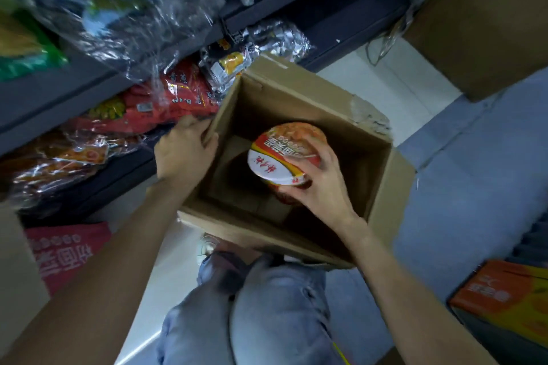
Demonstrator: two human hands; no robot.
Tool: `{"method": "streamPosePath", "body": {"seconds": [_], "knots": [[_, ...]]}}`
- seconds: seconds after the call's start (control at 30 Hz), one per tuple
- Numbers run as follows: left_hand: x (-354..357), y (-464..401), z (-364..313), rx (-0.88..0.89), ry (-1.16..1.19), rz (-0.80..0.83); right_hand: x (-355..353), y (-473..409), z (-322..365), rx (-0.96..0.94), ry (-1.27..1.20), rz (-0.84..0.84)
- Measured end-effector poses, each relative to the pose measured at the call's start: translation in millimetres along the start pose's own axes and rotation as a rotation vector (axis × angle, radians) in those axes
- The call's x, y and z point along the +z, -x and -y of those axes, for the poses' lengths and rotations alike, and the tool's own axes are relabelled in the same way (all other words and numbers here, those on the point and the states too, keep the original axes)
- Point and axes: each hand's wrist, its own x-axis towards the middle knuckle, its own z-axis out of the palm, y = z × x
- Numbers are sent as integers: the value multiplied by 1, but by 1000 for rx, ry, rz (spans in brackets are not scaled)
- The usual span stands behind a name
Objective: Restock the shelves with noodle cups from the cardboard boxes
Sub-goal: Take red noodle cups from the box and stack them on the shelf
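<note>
right hand [318, 184] grasps round red-orange noodle cup with white foil lid [281, 157], tilted, inside open brown cardboard box [385, 187] near its right wall. left hand [185, 151] grips box's left wall edge, beside dark shelf [44, 104] of red packets.

floor: pale tiled floor [394, 89] | on it: open brown cardboard box [394, 187] | dark shelf [59, 92]: red plastic-wrapped packets [178, 98]
</note>
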Motion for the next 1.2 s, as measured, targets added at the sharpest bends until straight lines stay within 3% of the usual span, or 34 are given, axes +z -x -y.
{"method": "streamPosePath", "body": {"seconds": [0.1, 0.33, 0.4, 0.53, 0.63, 0.73, 0.83, 1.03, 1.2], "knots": [[-20, 16, 35, -182, -4, 182, -46, 3, 47, -66, -235, -95], [-160, 89, 25, 47, 818, 294, -117, -30, 179, -343, -480, -58], [-194, 108, 18, 49, 929, 149, -128, -42, 224, -394, -525, -23], [-243, 119, 35, -5, 978, -318, -143, -63, 314, -353, -673, 76], [-285, 110, 51, -14, 955, -622, -143, -80, 370, -314, -607, 46], [-326, 81, 66, -8, 903, -819, -136, -110, 418, -409, -623, -24], [-360, 39, 78, 11, 865, -863, -128, -156, 453, -468, -571, -119], [-397, -60, 124, 198, 661, -644, -116, -266, 476, -470, -564, -196], [-410, -140, 131, 73, 505, -870, -114, -337, 501, -426, -434, -337]]}}
